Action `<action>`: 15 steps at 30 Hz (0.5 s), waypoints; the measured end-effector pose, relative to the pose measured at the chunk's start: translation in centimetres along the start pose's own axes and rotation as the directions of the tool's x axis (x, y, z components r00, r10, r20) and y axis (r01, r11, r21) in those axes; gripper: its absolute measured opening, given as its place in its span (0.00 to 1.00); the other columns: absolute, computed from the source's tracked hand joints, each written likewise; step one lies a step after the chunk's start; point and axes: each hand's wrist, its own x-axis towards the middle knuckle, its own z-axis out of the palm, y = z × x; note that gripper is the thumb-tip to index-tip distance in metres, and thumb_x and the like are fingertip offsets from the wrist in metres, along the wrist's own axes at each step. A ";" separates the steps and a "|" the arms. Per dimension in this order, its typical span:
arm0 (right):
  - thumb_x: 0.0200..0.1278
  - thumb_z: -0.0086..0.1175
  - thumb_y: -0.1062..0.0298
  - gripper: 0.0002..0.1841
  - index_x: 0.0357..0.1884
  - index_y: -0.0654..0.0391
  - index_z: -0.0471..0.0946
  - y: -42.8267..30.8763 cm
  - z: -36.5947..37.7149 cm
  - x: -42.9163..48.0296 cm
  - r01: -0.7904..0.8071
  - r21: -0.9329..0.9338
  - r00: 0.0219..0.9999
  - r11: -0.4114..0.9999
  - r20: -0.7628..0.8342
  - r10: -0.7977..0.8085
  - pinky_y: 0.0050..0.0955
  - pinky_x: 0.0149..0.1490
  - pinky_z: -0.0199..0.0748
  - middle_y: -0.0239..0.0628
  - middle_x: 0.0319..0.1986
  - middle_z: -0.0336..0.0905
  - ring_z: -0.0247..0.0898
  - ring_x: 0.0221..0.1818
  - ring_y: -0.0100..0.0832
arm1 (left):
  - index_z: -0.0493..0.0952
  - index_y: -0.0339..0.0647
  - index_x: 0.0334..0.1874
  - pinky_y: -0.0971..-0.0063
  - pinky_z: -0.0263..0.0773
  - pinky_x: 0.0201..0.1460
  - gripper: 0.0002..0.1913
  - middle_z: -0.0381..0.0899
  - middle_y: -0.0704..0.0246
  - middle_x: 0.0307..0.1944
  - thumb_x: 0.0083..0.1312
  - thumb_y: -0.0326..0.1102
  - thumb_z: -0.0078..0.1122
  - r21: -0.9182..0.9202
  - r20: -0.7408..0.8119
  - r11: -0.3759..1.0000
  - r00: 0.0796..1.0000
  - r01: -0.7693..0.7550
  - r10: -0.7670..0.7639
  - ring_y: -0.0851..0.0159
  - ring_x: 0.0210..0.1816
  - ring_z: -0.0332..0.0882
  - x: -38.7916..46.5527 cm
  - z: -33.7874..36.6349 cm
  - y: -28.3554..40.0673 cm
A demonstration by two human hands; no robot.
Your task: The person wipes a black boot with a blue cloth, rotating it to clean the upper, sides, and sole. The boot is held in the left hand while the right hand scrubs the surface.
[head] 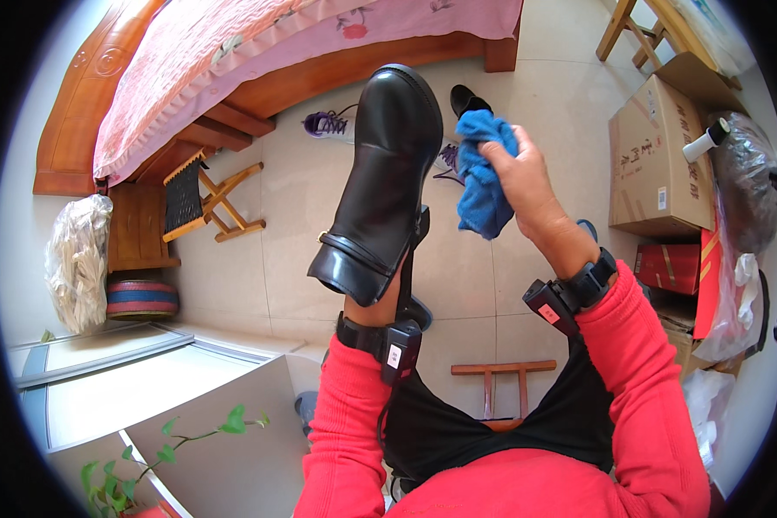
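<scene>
A black ankle boot (388, 162) is held up before me, its toe pointing away and a thin strap around its shaft. My left hand (369, 311) reaches into the boot's opening; only the wrist shows, and the fingers are hidden inside. To the right, my right hand (524, 175) grips a bunched blue cloth (485, 184), apart from the boot. Just beyond the cloth, a second black shoe or boot (467, 99) is on the floor, partly covered from view.
Lace-up shoes (330, 125) with purple laces lie on the tiled floor (311, 272). A folding stool (213, 201) stands left, near a bed (362, 55). Cardboard boxes (660, 155) line the right side. A white cabinet (233, 388) and trailing plant (168, 447) are lower left.
</scene>
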 end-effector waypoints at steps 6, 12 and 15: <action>0.59 0.57 0.64 0.26 0.59 0.64 0.72 4.2 1.7 0.8 -0.225 -0.122 0.967 0.967 0.094 0.237 0.34 0.52 0.77 0.46 0.47 0.81 0.79 0.47 0.36 | 0.72 0.47 0.68 0.65 0.70 0.65 0.32 0.76 0.60 0.64 0.62 0.45 0.72 0.507 0.064 0.837 0.978 -0.204 0.200 0.55 0.64 0.74 -1.6 0.5 -2.4; 0.62 0.56 0.65 0.20 0.56 0.60 0.75 6.7 2.1 -0.1 -0.377 0.054 0.921 0.925 0.131 0.367 0.32 0.46 0.78 0.37 0.42 0.82 0.78 0.40 0.30 | 0.73 0.47 0.67 0.65 0.70 0.65 0.32 0.76 0.60 0.64 0.62 0.46 0.72 0.489 -0.004 0.862 0.988 -0.133 0.154 0.55 0.64 0.74 -1.7 0.5 -1.7; 0.72 0.50 0.52 0.20 0.57 0.55 0.76 7.0 2.9 -1.3 -0.593 0.236 0.781 0.770 0.400 0.479 0.33 0.50 0.80 0.35 0.46 0.81 0.79 0.45 0.31 | 0.74 0.44 0.65 0.65 0.73 0.61 0.30 0.79 0.61 0.60 0.62 0.43 0.73 0.328 -0.112 0.941 0.985 -0.086 0.129 0.55 0.60 0.78 -0.8 1.0 0.4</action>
